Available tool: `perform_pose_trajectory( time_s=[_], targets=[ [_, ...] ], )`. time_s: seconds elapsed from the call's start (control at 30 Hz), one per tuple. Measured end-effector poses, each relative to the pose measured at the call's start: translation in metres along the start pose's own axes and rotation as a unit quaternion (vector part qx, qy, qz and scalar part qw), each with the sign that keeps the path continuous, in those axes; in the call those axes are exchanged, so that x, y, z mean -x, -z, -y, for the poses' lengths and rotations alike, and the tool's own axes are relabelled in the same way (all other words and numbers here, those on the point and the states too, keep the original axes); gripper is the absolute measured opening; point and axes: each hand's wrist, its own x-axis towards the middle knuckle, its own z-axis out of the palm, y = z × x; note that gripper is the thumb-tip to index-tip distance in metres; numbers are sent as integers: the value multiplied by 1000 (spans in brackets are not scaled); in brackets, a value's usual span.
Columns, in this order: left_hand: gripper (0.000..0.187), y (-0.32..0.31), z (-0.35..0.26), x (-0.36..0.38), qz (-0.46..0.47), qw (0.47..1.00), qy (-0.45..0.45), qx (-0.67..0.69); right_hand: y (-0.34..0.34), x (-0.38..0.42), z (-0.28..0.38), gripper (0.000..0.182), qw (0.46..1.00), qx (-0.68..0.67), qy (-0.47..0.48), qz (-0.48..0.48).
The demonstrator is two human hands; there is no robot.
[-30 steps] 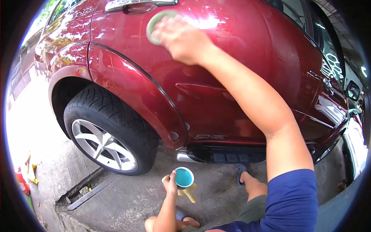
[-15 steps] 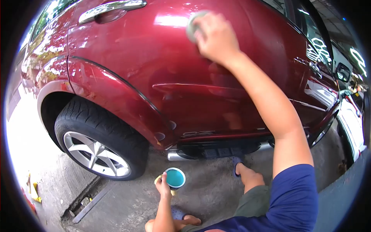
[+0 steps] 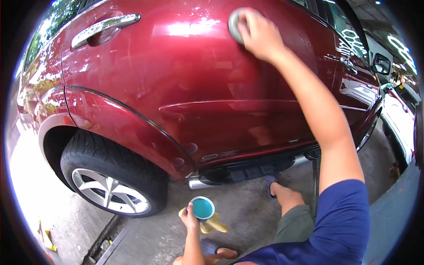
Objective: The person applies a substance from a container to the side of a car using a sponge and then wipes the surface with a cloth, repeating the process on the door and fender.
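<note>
My right hand (image 3: 261, 37) grips a round greyish applicator pad (image 3: 236, 26) and presses it against the upper part of the red car door (image 3: 198, 70). Low in front of me, my left hand (image 3: 190, 219) is closed around a small round tub (image 3: 203, 208) with turquoise contents, its open top facing up. A yellow cloth (image 3: 214, 224) hangs beneath the tub, also held in that hand. To the left of the pad, a bright light reflection lies on the glossy paint.
A chrome door handle (image 3: 106, 28) juts out at upper left. Below are the rear wheel (image 3: 110, 190) and a side step (image 3: 247, 172) along the sill. A yellow item (image 3: 46, 238) lies on the ground at left. A white vehicle (image 3: 397, 121) stands at right.
My right hand and the pad have moved slightly right across the door. The view has shifted a little, and more of the yellow cloth shows under the tub.
</note>
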Motion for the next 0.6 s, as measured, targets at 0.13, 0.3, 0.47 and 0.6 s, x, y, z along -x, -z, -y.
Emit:
perform_pose_trajectory(
  time_s=[0.13, 0.3, 0.47, 0.6],
  targets=[
    [48, -3, 2, -6, 24, 1000, -4, 11, 5, 159, 45, 18, 988, -12, 105, 116],
    [52, -9, 0, 1, -16, 1000, -5, -5, 1, 189, 73, 13, 988, -44, 77, 123],
    [62, -7, -3, 11, -36, 995, 9, -89, -38, 149, 135, 12, 990, -69, 109, 50],
    [68, -13, 0, 9, -40, 992, -13, -116, -89, 107, 219, 14, 974, -99, 195, 57]
  ],
)
